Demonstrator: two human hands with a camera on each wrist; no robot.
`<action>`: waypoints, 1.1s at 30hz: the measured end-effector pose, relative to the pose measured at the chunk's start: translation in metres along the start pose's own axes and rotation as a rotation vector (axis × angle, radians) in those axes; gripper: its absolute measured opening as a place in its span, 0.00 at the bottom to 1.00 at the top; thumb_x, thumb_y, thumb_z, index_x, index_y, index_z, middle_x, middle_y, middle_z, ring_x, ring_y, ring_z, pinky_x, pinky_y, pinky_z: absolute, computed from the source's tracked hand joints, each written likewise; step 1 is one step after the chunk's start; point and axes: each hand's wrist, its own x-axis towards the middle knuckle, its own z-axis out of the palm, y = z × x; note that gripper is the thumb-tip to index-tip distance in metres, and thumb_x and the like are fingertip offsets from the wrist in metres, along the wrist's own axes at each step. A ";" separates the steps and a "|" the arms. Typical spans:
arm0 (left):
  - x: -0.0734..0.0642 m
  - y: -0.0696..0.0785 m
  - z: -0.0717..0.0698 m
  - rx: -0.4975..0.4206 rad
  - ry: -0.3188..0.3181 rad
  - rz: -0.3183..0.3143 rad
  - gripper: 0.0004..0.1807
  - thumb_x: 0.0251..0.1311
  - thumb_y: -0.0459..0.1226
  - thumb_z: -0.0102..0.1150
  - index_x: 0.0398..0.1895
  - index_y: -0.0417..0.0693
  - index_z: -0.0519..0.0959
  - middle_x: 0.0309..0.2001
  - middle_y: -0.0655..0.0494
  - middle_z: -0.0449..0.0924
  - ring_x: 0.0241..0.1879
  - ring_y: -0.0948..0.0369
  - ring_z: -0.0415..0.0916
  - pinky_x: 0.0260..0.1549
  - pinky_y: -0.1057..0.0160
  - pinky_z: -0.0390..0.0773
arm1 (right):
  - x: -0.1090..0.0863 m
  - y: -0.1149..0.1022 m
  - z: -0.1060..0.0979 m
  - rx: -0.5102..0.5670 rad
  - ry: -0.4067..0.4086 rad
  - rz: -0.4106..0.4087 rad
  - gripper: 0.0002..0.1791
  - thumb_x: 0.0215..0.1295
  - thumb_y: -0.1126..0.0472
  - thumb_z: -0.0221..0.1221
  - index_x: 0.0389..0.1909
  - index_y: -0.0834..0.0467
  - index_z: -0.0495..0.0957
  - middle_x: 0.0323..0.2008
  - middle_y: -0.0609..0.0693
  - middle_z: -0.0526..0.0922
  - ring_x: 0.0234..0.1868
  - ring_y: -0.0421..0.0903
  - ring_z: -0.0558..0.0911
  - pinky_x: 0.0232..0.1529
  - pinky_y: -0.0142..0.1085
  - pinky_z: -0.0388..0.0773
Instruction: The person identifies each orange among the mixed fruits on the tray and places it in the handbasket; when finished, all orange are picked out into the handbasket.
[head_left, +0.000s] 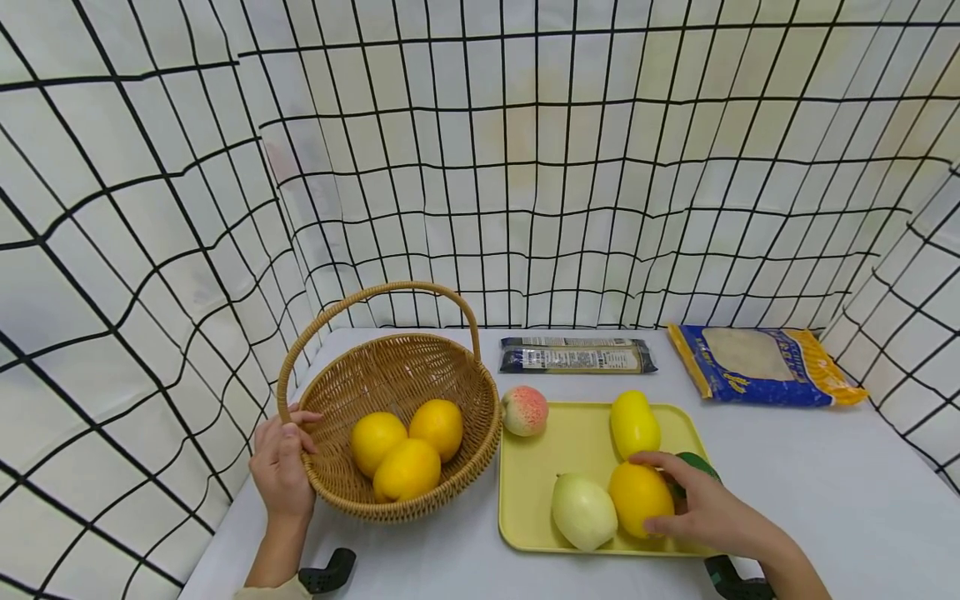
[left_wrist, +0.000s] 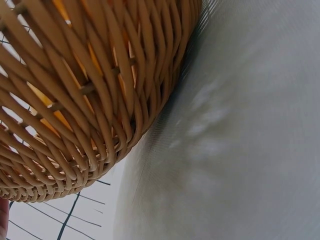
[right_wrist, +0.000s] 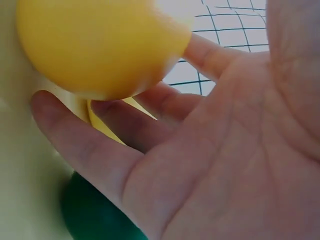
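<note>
At the left stands a wicker basket (head_left: pixel 337 492) with several orange-yellow lemons (head_left: pixel 407 471) inside. My left hand (head_left: pixel 283 467) grips its rim by the foot of the handle; the left wrist view shows the woven side (left_wrist: pixel 95 100) close up. On the yellow tray (head_left: pixel 525 517), my right hand (head_left: pixel 712 504) has its fingers and thumb round another orange-yellow lemon (head_left: pixel 640 500). Beside that lemon lies a pale green pear (head_left: pixel 583 512), and a long yellow fruit (head_left: pixel 634 423) lies behind it. A dark green item (right_wrist: pixel 100 212) is partly hidden by the right hand.
A pink peach (head_left: pixel 525 411) lies at the tray's left edge. Further back are a dark, flat printed package (head_left: pixel 577 356) and a blue and yellow bag (head_left: pixel 757 364). Black netting over white cloth (head_left: pixel 555 183) closes off the back and sides.
</note>
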 end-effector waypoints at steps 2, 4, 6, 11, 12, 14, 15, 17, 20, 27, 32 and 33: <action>0.000 0.000 0.000 -0.005 -0.001 0.001 0.23 0.64 0.28 0.39 0.08 0.32 0.65 0.29 0.47 0.82 0.47 0.48 0.70 0.57 0.65 0.59 | 0.001 0.000 0.002 -0.011 -0.015 0.012 0.43 0.54 0.49 0.70 0.69 0.50 0.61 0.62 0.56 0.69 0.55 0.53 0.71 0.52 0.46 0.72; 0.000 0.000 0.000 -0.008 -0.002 0.001 0.24 0.64 0.29 0.39 0.08 0.32 0.65 0.29 0.46 0.82 0.47 0.49 0.70 0.57 0.65 0.59 | 0.001 0.001 0.004 -0.023 -0.023 0.019 0.45 0.53 0.49 0.70 0.70 0.50 0.60 0.62 0.55 0.69 0.54 0.52 0.71 0.53 0.50 0.70; 0.000 -0.001 0.000 -0.007 -0.003 -0.003 0.24 0.65 0.29 0.40 0.08 0.32 0.66 0.29 0.46 0.82 0.47 0.49 0.70 0.57 0.65 0.59 | 0.002 0.001 0.006 -0.032 -0.018 0.031 0.46 0.52 0.48 0.71 0.70 0.49 0.60 0.61 0.54 0.69 0.53 0.51 0.72 0.52 0.50 0.71; 0.000 -0.003 0.000 -0.011 -0.008 -0.015 0.23 0.64 0.29 0.39 0.08 0.33 0.66 0.29 0.48 0.82 0.48 0.48 0.69 0.57 0.65 0.59 | 0.003 -0.004 0.008 -0.062 0.020 0.046 0.47 0.50 0.46 0.72 0.69 0.52 0.61 0.60 0.55 0.71 0.51 0.51 0.73 0.50 0.50 0.72; 0.000 -0.004 0.000 -0.013 -0.009 -0.015 0.23 0.64 0.29 0.39 0.08 0.33 0.66 0.29 0.48 0.82 0.49 0.48 0.69 0.57 0.65 0.59 | 0.003 -0.005 0.009 -0.079 0.031 0.048 0.47 0.49 0.45 0.72 0.69 0.52 0.62 0.59 0.54 0.72 0.51 0.51 0.73 0.50 0.50 0.73; 0.000 -0.005 0.000 -0.014 -0.008 -0.015 0.23 0.64 0.29 0.39 0.08 0.33 0.66 0.29 0.49 0.82 0.49 0.48 0.69 0.57 0.65 0.59 | 0.003 -0.007 0.008 -0.104 0.047 0.052 0.47 0.49 0.44 0.72 0.68 0.52 0.62 0.59 0.53 0.73 0.50 0.50 0.74 0.50 0.49 0.73; 0.000 -0.005 -0.001 -0.012 -0.008 -0.015 0.23 0.64 0.29 0.39 0.08 0.33 0.66 0.29 0.49 0.82 0.48 0.48 0.69 0.57 0.65 0.59 | 0.002 -0.007 0.008 -0.114 0.057 0.053 0.47 0.48 0.44 0.72 0.68 0.51 0.63 0.59 0.53 0.73 0.50 0.49 0.74 0.49 0.49 0.73; -0.001 -0.010 -0.002 -0.005 -0.006 -0.015 0.23 0.64 0.29 0.39 0.08 0.34 0.66 0.29 0.48 0.82 0.48 0.47 0.69 0.57 0.65 0.59 | 0.002 -0.007 0.006 -0.124 0.083 0.053 0.47 0.48 0.43 0.72 0.68 0.49 0.63 0.59 0.53 0.74 0.49 0.49 0.74 0.49 0.47 0.74; -0.004 -0.025 -0.004 -0.002 -0.003 -0.017 0.23 0.64 0.29 0.39 0.08 0.35 0.67 0.29 0.48 0.82 0.49 0.46 0.69 0.58 0.64 0.59 | -0.001 -0.004 0.003 -0.096 0.139 0.035 0.46 0.48 0.44 0.72 0.69 0.47 0.62 0.60 0.53 0.73 0.49 0.48 0.76 0.48 0.41 0.76; -0.007 -0.043 -0.007 0.007 0.000 -0.029 0.23 0.64 0.29 0.39 0.08 0.38 0.68 0.30 0.49 0.83 0.50 0.48 0.70 0.58 0.64 0.59 | -0.003 -0.008 0.001 -0.014 0.281 -0.021 0.45 0.52 0.50 0.71 0.70 0.51 0.61 0.62 0.59 0.71 0.49 0.50 0.79 0.43 0.33 0.79; -0.008 -0.043 -0.007 0.009 -0.002 -0.036 0.24 0.64 0.29 0.40 0.08 0.39 0.68 0.31 0.50 0.83 0.51 0.52 0.70 0.58 0.64 0.58 | 0.000 -0.012 0.002 0.012 0.342 -0.024 0.44 0.55 0.51 0.70 0.70 0.50 0.59 0.62 0.59 0.71 0.50 0.50 0.79 0.42 0.32 0.79; -0.008 -0.043 -0.007 0.008 -0.001 -0.035 0.24 0.64 0.29 0.40 0.08 0.39 0.68 0.31 0.50 0.83 0.50 0.51 0.70 0.58 0.64 0.58 | 0.001 -0.013 0.002 0.018 0.355 -0.028 0.44 0.55 0.52 0.70 0.70 0.50 0.59 0.62 0.58 0.71 0.50 0.51 0.78 0.42 0.32 0.79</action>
